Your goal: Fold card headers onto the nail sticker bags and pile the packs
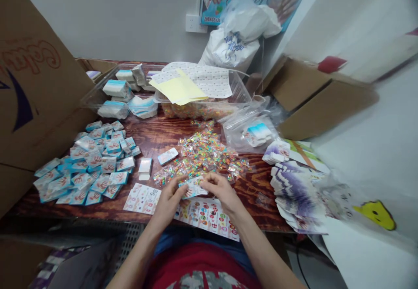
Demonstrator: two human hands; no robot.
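Note:
Both of my hands meet over the front of the wooden table (156,134). My left hand (170,199) and my right hand (220,189) pinch one small blue-and-white packet (193,188) between them. Just beyond the packet lies a heap of tiny colourful sachets (205,154). Sticker sheets (209,215) lie flat under my wrists, and another sheet (142,198) lies left of my left hand.
A pile of blue packets (88,167) covers the left side. Clear plastic tubs (202,102) with packets and paper sheets stand at the back. Purple flat cartons (295,189) are stacked at right. Cardboard boxes (35,89) flank the table. A white bag (238,36) leans on the wall.

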